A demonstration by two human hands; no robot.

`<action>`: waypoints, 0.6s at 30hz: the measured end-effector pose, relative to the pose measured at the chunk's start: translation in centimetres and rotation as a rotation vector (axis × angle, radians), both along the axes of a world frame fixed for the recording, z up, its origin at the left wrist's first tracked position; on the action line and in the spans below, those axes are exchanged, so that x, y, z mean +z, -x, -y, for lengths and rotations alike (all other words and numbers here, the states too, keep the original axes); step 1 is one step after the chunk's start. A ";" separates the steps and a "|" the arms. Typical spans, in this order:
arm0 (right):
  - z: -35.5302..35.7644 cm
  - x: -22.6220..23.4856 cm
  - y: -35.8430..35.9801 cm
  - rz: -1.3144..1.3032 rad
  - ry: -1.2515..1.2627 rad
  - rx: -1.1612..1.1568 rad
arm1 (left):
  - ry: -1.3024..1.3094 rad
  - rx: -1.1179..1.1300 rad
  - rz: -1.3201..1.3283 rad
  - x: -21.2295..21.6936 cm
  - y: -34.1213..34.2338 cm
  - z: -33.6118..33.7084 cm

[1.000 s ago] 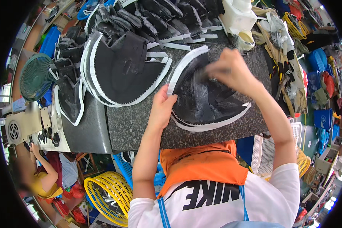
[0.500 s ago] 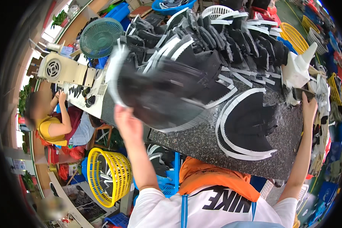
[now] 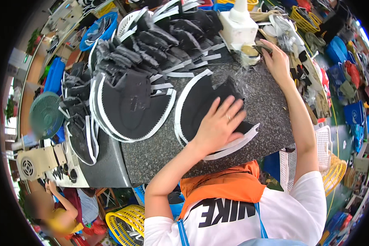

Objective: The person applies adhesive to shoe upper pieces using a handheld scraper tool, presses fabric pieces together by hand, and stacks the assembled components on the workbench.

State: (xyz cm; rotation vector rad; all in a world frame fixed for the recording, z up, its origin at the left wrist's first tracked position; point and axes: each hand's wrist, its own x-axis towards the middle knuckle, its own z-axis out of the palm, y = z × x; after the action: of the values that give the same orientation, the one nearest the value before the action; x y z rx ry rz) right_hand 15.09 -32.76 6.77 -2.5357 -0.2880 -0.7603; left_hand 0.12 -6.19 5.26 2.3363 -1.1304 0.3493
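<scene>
My left hand (image 3: pixel 220 124) lies flat, fingers spread, on a stack of black fabric shoe-upper pieces with white edge strips (image 3: pixel 197 104) on a speckled grey stone worktop (image 3: pixel 160 153). My right hand (image 3: pixel 277 60) reaches to the far right of the worktop, fingers closed on a small dark brush-like tool (image 3: pixel 261 48) next to a small glue pot (image 3: pixel 248 51). A second, larger stack of the same black pieces (image 3: pixel 129 107) lies to the left.
Many more black pieces (image 3: pixel 164 39) are fanned across the back of the worktop. A white block with a cone (image 3: pixel 238 22) stands behind the pot. A green fan (image 3: pixel 46 115), baskets (image 3: pixel 123 223) and another person (image 3: pixel 53 205) are at the left.
My left hand has come from the left stack onto the right stack and presses it flat. My right hand stays at the far right by the pot. The view has swung.
</scene>
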 end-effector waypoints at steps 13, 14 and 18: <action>-5.9 -0.7 1.7 -0.661 -0.531 0.324 | -0.122 0.150 -0.018 -1.9 -2.2 -0.1; -5.7 -0.8 1.7 -0.752 -0.410 0.320 | -0.114 0.157 -0.013 -2.0 -2.1 -0.1; -3.4 -1.1 3.6 -0.515 -0.620 0.489 | -0.095 0.162 0.013 -2.1 -2.4 0.0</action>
State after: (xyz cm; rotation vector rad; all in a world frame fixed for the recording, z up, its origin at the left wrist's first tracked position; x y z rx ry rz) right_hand 11.50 -29.31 5.62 -1.8646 -0.3976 0.0162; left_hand 2.54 -6.22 3.17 2.5202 -0.9861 0.3769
